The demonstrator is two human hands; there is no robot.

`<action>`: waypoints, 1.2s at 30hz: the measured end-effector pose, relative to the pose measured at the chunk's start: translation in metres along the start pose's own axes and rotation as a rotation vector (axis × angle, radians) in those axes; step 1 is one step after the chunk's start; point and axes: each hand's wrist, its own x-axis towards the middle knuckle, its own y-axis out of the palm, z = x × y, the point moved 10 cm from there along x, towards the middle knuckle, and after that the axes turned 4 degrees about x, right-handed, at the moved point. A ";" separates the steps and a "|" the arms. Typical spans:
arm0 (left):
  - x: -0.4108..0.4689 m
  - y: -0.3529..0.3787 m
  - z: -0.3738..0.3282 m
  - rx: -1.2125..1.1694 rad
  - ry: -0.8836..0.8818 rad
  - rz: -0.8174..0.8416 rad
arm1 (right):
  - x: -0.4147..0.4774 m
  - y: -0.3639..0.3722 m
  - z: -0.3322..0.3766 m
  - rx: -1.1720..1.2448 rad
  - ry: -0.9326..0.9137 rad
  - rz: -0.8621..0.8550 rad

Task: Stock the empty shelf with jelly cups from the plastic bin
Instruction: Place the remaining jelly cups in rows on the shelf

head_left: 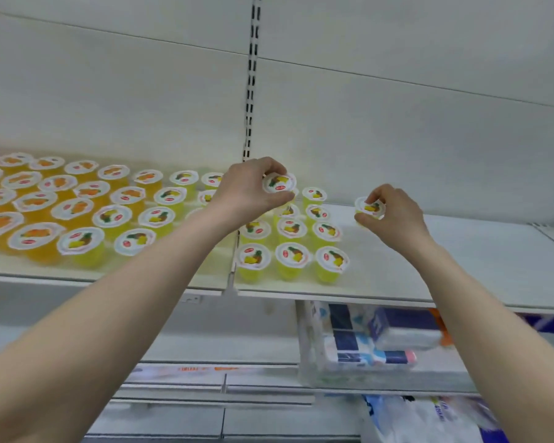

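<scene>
Each pineapple jelly cup looks small and light, with thin clear walls that would likely dent under a hard squeeze and a peel-off foil lid that a fingernail could puncture. The stiffest place to take hold is probably the rim just under the lid, gripped from two opposite sides, so that the cup hangs upright and goes down flat.

The left hand (253, 190) does this. Its grip is closed around the rim of one jelly cup (279, 183), with the thumb at the 6 o'clock edge of the lid and the fingers curled over the 12 o'clock edge. It holds the cup above the back of the block of yellow cups (293, 254).

The right hand (394, 212) pinches a second jelly cup (369, 207) between fingertips and thumb, at 9 o'clock of the palm. This cup is low over the bare shelf (461, 251), at 3 o'clock of the yellow block. Whether its base touches the shelf I cannot tell.

At 9 o'clock of the yellow block stand rows of orange cups (34, 203). The supply bin is not clearly in view.
</scene>
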 end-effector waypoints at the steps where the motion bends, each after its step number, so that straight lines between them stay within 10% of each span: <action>1: 0.004 0.003 -0.001 0.002 -0.003 -0.001 | 0.005 0.008 -0.008 0.020 0.008 0.034; 36: 0.065 0.119 -0.079 0.038 0.187 0.208 | 0.053 0.022 -0.045 -0.185 -0.228 0.058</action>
